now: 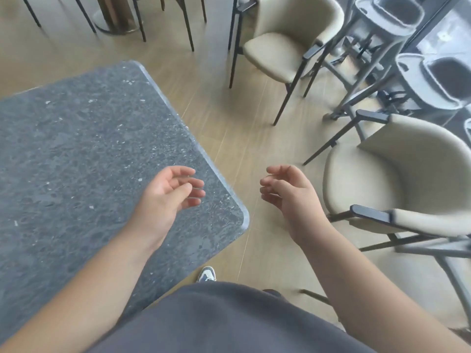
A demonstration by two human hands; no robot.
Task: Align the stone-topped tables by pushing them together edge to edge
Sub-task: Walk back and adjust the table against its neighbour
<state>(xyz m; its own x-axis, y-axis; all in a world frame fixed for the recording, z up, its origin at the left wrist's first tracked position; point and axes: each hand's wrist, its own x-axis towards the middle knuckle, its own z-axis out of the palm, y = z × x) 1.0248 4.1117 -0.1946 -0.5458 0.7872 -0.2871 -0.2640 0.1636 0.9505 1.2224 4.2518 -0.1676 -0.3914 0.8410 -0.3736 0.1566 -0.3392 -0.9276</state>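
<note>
The grey stone-topped worktop [76, 154] is seen at the left with its near right corner beside the person, the left hand [165, 197] held above it and the right hand [288, 197] over the floor [242, 138], each grip loosely curled on nothing.

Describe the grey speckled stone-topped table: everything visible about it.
The grey speckled stone-topped table fills the left of the view. Its flat top looks like dark grey polished stone flecked with white chips, with rounded corners and a paler edge. Its left and near sides run out of frame, and its base is hidden. It stands on the pale wood-look floor. The left hand is above its near right corner, fingers loosely curled and holding nothing; contact cannot be judged. No second table adjoins the visible edges.
</note>
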